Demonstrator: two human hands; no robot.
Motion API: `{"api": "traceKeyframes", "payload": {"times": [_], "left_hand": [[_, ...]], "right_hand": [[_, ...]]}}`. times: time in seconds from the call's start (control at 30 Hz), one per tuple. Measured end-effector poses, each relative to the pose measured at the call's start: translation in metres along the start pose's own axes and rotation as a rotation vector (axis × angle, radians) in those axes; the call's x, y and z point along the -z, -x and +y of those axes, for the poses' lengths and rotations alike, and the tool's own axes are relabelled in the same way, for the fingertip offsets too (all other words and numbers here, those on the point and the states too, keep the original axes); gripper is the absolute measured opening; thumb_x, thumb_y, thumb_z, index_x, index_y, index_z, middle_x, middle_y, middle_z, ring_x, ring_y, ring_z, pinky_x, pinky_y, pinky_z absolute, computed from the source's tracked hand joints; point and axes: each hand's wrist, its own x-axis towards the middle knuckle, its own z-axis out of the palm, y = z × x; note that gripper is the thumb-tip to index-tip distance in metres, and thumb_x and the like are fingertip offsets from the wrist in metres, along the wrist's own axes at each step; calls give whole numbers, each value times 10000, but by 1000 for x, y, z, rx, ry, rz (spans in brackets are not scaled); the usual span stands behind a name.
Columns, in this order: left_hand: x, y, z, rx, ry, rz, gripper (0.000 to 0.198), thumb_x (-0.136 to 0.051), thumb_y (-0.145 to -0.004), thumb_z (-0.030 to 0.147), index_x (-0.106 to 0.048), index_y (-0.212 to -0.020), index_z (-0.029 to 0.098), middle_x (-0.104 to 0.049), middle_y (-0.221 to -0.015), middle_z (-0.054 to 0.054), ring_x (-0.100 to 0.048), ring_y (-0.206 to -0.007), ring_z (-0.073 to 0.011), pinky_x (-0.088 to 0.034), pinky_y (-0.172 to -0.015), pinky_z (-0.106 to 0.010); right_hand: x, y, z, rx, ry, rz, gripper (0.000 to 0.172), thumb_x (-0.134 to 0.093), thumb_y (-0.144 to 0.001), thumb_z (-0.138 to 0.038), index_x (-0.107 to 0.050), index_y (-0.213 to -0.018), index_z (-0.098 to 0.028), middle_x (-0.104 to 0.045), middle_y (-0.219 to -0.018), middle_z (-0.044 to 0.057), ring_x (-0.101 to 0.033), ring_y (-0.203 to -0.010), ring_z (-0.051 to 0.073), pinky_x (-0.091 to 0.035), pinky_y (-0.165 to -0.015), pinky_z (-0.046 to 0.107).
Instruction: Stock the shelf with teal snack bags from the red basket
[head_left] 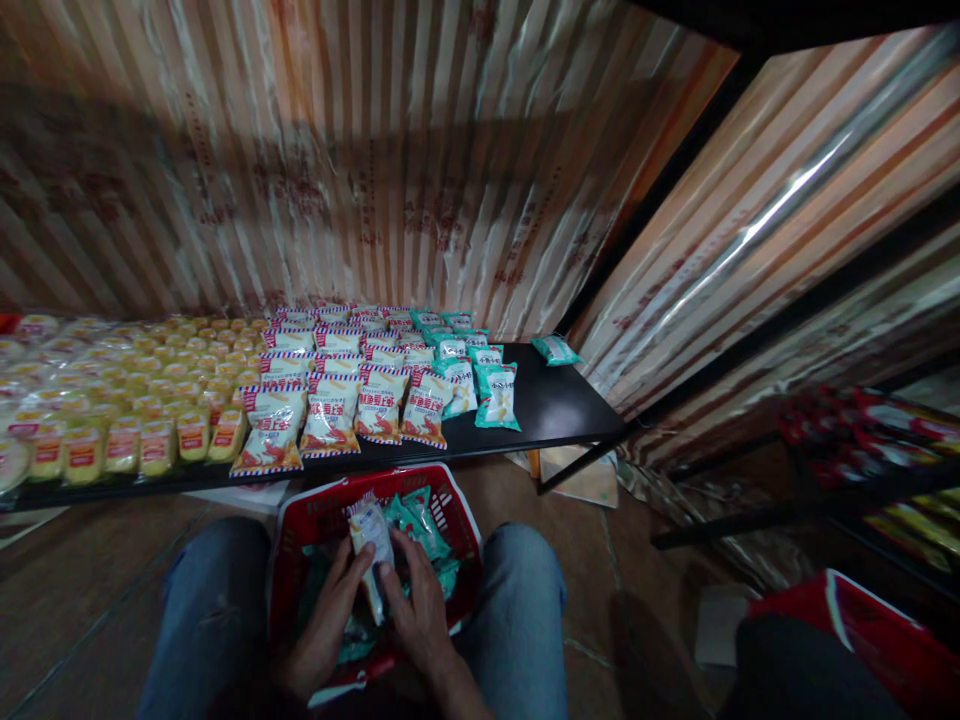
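Both my hands are inside a red plastic basket point(300, 520) that rests between my knees. My left hand point(326, 625) and my right hand point(420, 605) together grip a small pale snack packet point(371, 535), fingers pinched on its sides. Teal snack packets point(420, 520) lie in the basket beside and under the hands. Just beyond the basket a low black shelf point(555, 405) carries rows of red-and-white striped snack bags point(330, 415), teal packets point(495, 395) to their right, and many yellow packets point(135, 400) on the left.
One teal packet point(555, 349) lies alone at the shelf's back right corner. Striped plastic sheeting point(375, 150) covers the wall behind. A second shelf with red packets point(862, 420) stands at the right, and another red basket point(877, 630) sits low right. A cardboard box point(581, 475) lies under the shelf.
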Motion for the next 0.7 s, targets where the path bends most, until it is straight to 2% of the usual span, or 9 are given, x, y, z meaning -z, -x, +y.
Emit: {"api": "traceKeyframes", "payload": {"times": [0.07,0.17,0.33,0.5,0.6,0.7], "left_hand": [[2,2,-1,20,1,-1,664,-670,-668,604,-546,-1231,275,-475,-1418,-65,-387,-1340,-285,-413,-1002,-384],[4,5,0,2,-13,-9,722,-649,-648,648,-535,-1242,254,-496,-1395,-89,-436,-1300,-293,-448,-949,-382],[7,9,5,-87,-98,40,734,-630,-611,694,-595,-1128,174,-608,-1240,-144,-586,-1104,-296,-501,-844,-368],[10,8,13,-122,-86,140,683,-679,-597,659,-628,-1073,172,-641,-1189,-134,-596,-1087,-299,-480,-905,-387],[9,8,20,-76,21,79,657,-704,-606,637,-648,-1085,191,-622,-1240,-123,-571,-1145,-300,-467,-941,-384],[7,9,27,-28,109,32,615,-740,-603,590,-662,-1067,195,-663,-1174,-116,-597,-1113,-292,-488,-914,-368]], "right_hand": [[2,0,3,-53,-34,-58,509,-545,-853,-428,-533,-1305,-194,-554,-1337,126,-500,-1253,266,-397,-1056,436],[5,0,3,-110,-80,-123,622,-595,-813,-421,-462,-1367,-173,-494,-1398,129,-464,-1290,271,-374,-1077,426],[3,-1,-6,-223,-189,-131,726,-640,-763,-345,-378,-1416,-167,-572,-1311,122,-586,-1145,257,-460,-983,392],[7,-7,-16,-300,-474,-138,769,-668,-735,-438,-387,-1397,-164,-646,-1195,114,-646,-1014,246,-510,-904,375],[11,-10,-18,-341,-567,-179,772,-708,-708,-459,-423,-1369,-177,-647,-1197,112,-640,-1024,256,-508,-902,388],[10,-9,-13,-372,-610,-242,750,-721,-703,-471,-453,-1345,-189,-662,-1171,103,-645,-1003,260,-511,-887,406]]}}
